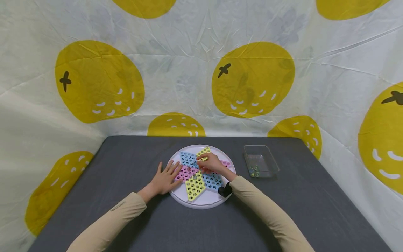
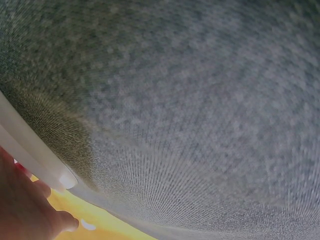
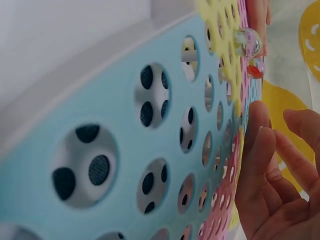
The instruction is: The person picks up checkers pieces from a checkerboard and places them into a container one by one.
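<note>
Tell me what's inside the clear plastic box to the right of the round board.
The clear plastic box holds a few marbles bunched at its near end; the rest looks bare. Their exact count and colours are too small to tell.

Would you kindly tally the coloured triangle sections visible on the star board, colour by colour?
Blue sections: 2
Yellow sections: 2
Pink sections: 2, one mostly hidden under the right hand
Total: 6

The right hand hides whatever its grip holds over the board; marbles in the clear tray at three o'clock are too small to count.
</note>
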Motion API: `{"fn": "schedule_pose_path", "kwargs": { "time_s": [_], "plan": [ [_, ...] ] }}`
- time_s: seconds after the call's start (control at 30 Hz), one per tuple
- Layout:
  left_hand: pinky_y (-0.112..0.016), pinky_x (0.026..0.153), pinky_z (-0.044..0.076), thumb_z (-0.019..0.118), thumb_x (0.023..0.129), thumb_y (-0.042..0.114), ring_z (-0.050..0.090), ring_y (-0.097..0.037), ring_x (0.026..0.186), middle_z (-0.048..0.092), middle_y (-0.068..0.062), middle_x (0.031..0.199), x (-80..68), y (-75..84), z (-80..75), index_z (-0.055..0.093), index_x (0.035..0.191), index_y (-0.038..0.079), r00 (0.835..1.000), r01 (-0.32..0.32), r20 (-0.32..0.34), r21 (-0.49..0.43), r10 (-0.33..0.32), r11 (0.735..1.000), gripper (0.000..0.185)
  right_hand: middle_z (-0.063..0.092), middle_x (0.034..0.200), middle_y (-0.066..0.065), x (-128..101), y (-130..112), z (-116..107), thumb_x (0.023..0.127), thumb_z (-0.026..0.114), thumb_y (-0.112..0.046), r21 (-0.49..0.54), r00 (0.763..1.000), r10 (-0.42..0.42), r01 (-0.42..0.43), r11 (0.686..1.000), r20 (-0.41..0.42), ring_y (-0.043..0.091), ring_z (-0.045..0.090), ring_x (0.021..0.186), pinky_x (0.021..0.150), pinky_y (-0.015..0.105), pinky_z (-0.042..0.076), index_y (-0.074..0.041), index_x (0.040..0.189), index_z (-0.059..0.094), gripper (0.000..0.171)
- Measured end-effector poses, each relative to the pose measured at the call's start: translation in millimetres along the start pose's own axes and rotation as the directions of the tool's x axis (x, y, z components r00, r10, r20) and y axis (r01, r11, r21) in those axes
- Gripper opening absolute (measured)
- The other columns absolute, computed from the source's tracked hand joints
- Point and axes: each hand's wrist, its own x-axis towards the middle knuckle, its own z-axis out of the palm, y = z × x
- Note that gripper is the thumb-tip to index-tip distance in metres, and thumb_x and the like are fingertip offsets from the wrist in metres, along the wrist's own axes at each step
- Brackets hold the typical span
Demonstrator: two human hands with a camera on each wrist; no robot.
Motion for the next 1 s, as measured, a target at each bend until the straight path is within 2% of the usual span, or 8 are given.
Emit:
{"fn": "schedule_pose_path", "kwargs": {
  "time_s": [0.37, 0.7, 0.93, 1.0],
  "plan": [
    [-0.062, 0.103, 0.005, 0.035, 0.091, 0.049, 0.012, -0.031, 0.138, 0.020, -0.006, 0.150, 1.9, -1.0, 1.0, 0.022, 0.143, 0.015, 1.000, 0.003, 0.004, 0.000, -0.003, 1.000, 0.063, 0.067, 0.073, 0.010, 4.4, -2.5, 5.4, 0.083, 0.062, -0.020, 0.005, 0.999, 0.051, -0.051, 0.999, 0.013, 0.010, 0.057, 0.047, 0.044, 0.022, 0.045, -0.010, 0.111, 0.062, 0.030],
    [-0.062, 0.103, 0.005, 0.036, 0.091, 0.048, 0.012, -0.032, 0.138, 0.020, -0.006, 0.149, 1.3, -1.1, 0.9, 0.022, 0.143, 0.014, 1.000, -0.004, -0.002, -0.003, 0.004, 1.000, 0.063, 0.066, 0.073, 0.011, 10.8, -0.8, 8.3, 0.083, 0.061, -0.018, -0.017, 0.999, 0.028, -0.028, 0.999, 0.024, 0.010, 0.057, 0.045, 0.042, 0.022, 0.044, -0.007, 0.106, 0.063, 0.025],
    [-0.063, 0.103, 0.005, 0.037, 0.091, 0.046, 0.013, -0.033, 0.138, 0.021, -0.007, 0.149, 1.0, -0.1, -0.7, 0.023, 0.143, 0.014, 1.000, -0.008, -0.005, -0.017, 0.008, 1.000, 0.063, 0.066, 0.072, 0.009, 10.6, -1.2, 8.4, 0.082, 0.063, -0.017, -0.023, 0.999, 0.040, -0.039, 0.999, 0.021, 0.012, 0.059, 0.048, 0.046, 0.025, 0.047, -0.010, 0.101, 0.065, 0.021],
    [-0.063, 0.103, 0.005, 0.037, 0.091, 0.047, 0.013, -0.033, 0.138, 0.021, -0.007, 0.149, 0.8, -0.1, -1.0, 0.023, 0.142, 0.013, 1.000, -0.009, -0.002, -0.017, 0.009, 1.000, 0.063, 0.065, 0.069, 0.007, 10.3, -0.6, 8.0, 0.081, 0.064, -0.019, -0.034, 0.999, 0.014, -0.013, 0.999, 0.029, 0.012, 0.059, 0.047, 0.045, 0.025, 0.047, -0.010, 0.099, 0.065, 0.019]
  ]
}}
